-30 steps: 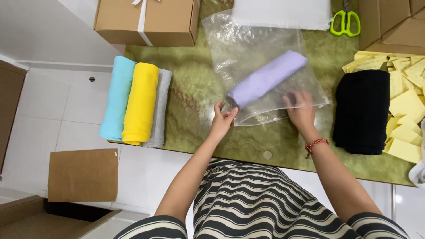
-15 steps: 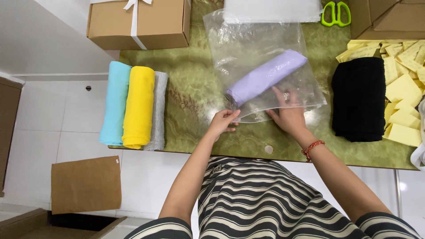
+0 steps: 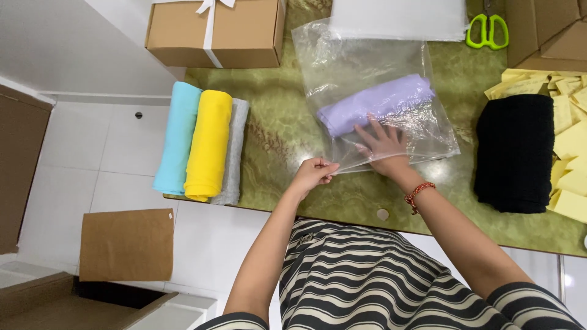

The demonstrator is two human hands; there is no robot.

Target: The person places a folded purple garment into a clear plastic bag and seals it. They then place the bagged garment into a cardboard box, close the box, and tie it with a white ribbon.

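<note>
A crinkly clear plastic bag [image 3: 373, 67] lies on the glossy green marbled table [image 3: 275, 134], with a rolled lilac cloth [image 3: 376, 104] inside it. The left hand [image 3: 313, 174] pinches the bag's near edge between closed fingertips; the right hand [image 3: 385, 145] is slipped inside the opening, fingers spread flat just beside the roll. Soft turquoise, yellow and grey rolls [image 3: 205, 143] lie side by side leftward, below a white-ribboned brown cardboard box [image 3: 214, 27].

Bare green surface [image 3: 275, 131] lies open at nine o'clock of the clear bag [image 3: 373, 67], up to the rolled cloths [image 3: 205, 146]. At three o'clock the black fabric [image 3: 515, 153] blocks; at twelve, white sheets [image 3: 397, 18] and scissors [image 3: 487, 30].
</note>
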